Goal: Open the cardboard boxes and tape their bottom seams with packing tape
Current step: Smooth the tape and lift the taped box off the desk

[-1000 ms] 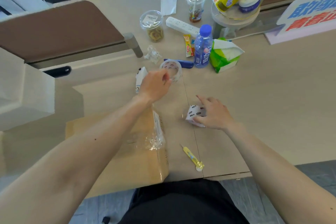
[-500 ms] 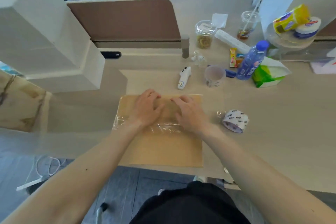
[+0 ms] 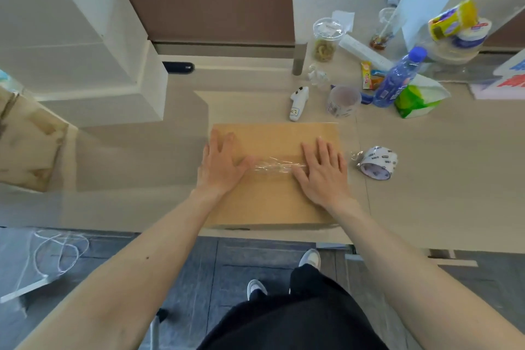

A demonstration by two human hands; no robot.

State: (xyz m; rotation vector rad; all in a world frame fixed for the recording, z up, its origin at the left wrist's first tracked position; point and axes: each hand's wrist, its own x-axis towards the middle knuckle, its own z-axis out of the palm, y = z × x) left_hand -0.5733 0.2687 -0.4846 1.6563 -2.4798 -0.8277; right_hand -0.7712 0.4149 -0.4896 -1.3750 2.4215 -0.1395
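A brown cardboard box (image 3: 272, 204) lies on the desk at its front edge, its broad face up. A crinkled strip of clear packing tape (image 3: 274, 167) runs across the middle of that face. My left hand (image 3: 220, 167) lies flat on the box at the tape's left end, fingers straight. My right hand (image 3: 322, 172) lies flat at the tape's right end, fingers spread. A roll of packing tape (image 3: 376, 163) with a white printed core lies on the desk just right of the box, a loose clear end sticking out.
Behind the box stand a second clear tape roll (image 3: 342, 101), a white handheld device (image 3: 298, 104), a blue water bottle (image 3: 397, 78), a green tissue pack (image 3: 417, 96), cups and snack tubs. A white block (image 3: 85, 45) and a brown divider (image 3: 207, 8) stand at the back left.
My hands, close together on the tape half a second ago, have slid apart to its two ends. One second ago the left hand was at the clear tape roll and the right at the printed roll.
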